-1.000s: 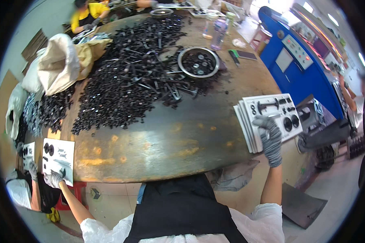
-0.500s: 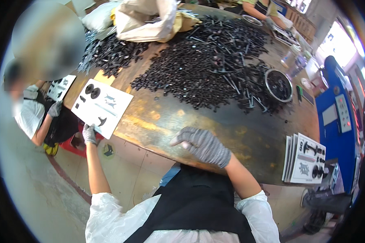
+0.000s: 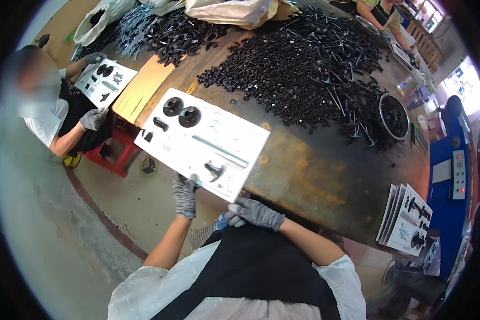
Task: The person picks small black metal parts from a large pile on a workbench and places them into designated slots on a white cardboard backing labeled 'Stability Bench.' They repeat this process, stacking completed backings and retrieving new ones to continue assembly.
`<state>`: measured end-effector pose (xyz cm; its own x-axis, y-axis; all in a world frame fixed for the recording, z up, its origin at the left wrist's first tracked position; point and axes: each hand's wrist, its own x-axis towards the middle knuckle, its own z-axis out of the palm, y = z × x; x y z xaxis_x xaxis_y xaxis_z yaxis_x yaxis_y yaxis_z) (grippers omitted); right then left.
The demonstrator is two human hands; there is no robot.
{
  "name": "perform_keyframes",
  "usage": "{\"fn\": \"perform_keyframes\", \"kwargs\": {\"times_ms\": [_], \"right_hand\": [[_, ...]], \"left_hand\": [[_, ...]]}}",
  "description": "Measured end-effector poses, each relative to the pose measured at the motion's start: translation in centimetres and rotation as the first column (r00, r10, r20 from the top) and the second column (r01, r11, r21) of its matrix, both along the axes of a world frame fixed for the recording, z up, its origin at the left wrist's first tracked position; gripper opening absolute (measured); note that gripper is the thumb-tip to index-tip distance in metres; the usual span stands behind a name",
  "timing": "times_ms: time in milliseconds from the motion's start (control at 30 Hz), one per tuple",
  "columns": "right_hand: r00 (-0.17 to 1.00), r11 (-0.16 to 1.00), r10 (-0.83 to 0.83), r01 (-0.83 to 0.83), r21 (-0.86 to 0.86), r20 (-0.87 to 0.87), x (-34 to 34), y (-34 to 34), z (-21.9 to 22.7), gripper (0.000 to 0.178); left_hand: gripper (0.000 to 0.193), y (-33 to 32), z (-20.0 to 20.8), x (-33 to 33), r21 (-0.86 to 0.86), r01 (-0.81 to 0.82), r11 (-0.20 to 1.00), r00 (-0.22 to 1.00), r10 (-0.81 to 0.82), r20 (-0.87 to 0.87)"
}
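Observation:
A white card (image 3: 202, 141) lies tilted over the near table edge, in front of me. On it sit two black round discs (image 3: 189, 116), a black cylindrical piece (image 3: 160, 124), a long grey strip (image 3: 220, 151) and a black T-shaped piece (image 3: 214, 170). My left hand (image 3: 184, 197), in a grey knit glove, is closed on the card's near edge, thumb on top. My right hand (image 3: 257, 214), gloved alike, grips the near right corner with its fingers bent; part of them is hidden.
Loose black parts (image 3: 282, 74) are heaped across the table (image 3: 325, 176). A metal-rimmed bowl (image 3: 393, 116) holds more. Several filled cards (image 3: 408, 218) stand at the right edge. At left a co-worker's gloved hand (image 3: 94, 119) holds a similar card (image 3: 105, 84); a red stool (image 3: 117, 154) is nearby.
The card has come right and closer with my left hand. My right hand has moved from above the table to the card's corner. The view has shifted left.

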<state>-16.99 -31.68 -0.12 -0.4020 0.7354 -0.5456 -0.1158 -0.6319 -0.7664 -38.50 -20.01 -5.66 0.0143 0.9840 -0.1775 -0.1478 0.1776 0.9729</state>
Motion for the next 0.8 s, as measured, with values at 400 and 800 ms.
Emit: {"fn": "perform_keyframes", "kwargs": {"times_ms": [400,800], "right_hand": [[0.746,0.789,-0.614,0.590,-0.173,-0.257,8.4,-13.9,0.6,0.050],[0.447,0.451,-0.855,0.891,-0.050,0.263,17.9,-29.1,1.5,0.036]], "left_hand": [[0.034,-8.2,4.6,6.6,-0.341,0.712,0.614,0.654,-0.757,0.002],[0.024,-6.7,9.0,10.4,-0.099,0.985,-0.138,-0.170,-0.820,-0.546]]}}
